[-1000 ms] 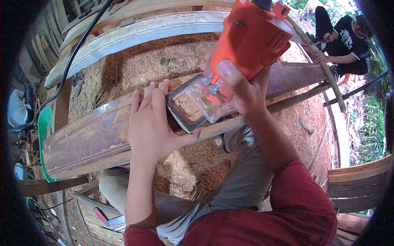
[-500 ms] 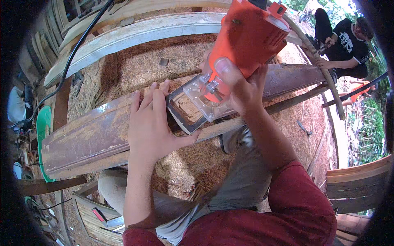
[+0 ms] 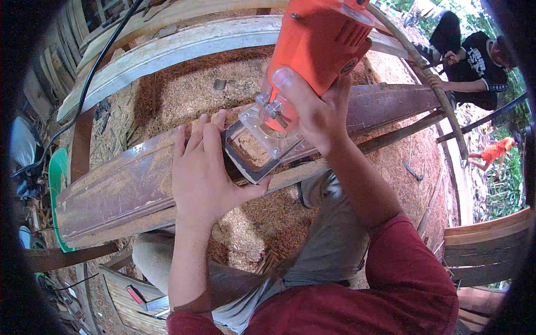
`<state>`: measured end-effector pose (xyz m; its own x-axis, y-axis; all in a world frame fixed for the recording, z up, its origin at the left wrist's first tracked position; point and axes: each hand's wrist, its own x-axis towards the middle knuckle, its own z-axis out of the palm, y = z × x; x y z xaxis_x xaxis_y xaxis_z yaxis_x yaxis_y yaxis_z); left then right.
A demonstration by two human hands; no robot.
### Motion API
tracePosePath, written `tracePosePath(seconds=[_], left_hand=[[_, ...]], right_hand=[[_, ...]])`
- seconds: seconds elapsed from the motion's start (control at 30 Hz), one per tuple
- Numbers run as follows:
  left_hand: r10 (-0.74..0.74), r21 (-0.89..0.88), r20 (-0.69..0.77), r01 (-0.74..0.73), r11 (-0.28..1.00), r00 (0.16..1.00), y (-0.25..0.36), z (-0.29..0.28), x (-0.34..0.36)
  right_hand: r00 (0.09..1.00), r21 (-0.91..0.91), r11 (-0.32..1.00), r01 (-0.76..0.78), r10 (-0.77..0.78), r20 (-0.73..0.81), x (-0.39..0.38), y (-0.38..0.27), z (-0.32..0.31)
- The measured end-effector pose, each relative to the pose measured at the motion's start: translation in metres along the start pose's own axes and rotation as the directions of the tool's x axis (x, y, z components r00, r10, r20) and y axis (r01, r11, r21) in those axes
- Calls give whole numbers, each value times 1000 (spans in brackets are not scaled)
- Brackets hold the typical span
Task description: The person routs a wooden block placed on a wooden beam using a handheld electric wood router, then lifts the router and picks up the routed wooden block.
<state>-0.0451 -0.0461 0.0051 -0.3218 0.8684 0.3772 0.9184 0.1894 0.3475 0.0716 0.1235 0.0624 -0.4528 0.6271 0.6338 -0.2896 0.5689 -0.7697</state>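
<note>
Here, I see my right hand (image 3: 312, 117) wrapped in a closed grip around the orange router (image 3: 318, 44); its clear base plate (image 3: 268, 137) sits on the long brown wooden plank (image 3: 123, 190); my left hand (image 3: 204, 173) lies flat and open on the plank, fingers spread, just beside the base; sawdust (image 3: 184, 95) covers the ground; another person (image 3: 474, 61) sits well apart at upper right.
</note>
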Motion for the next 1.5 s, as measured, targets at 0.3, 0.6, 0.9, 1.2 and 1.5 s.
tracePosePath(seconds=[0.3,0.6,0.9,1.2,1.5], left_hand=[[8,38,-50,-6,999,999,0,5,-2],[-6,16,-49,7,1000,999,0,7,-3],[-19,20,-15,19,1000,1000,2,4,-1],[-20,39,-26,21,999,999,2,4,-2],[0,67,-43,2,998,999,5,4,-1]], right_hand=[[997,16,997,-81,81,4,-2,0,-4],[996,12,996,-87,87,29,-3,-1,-8],[1000,10,1000,22,-22,10,-4,0,-12],[993,100,989,-109,105,49,-9,-1,-14],[995,117,989,-95,93,23,-11,-6,-17]])
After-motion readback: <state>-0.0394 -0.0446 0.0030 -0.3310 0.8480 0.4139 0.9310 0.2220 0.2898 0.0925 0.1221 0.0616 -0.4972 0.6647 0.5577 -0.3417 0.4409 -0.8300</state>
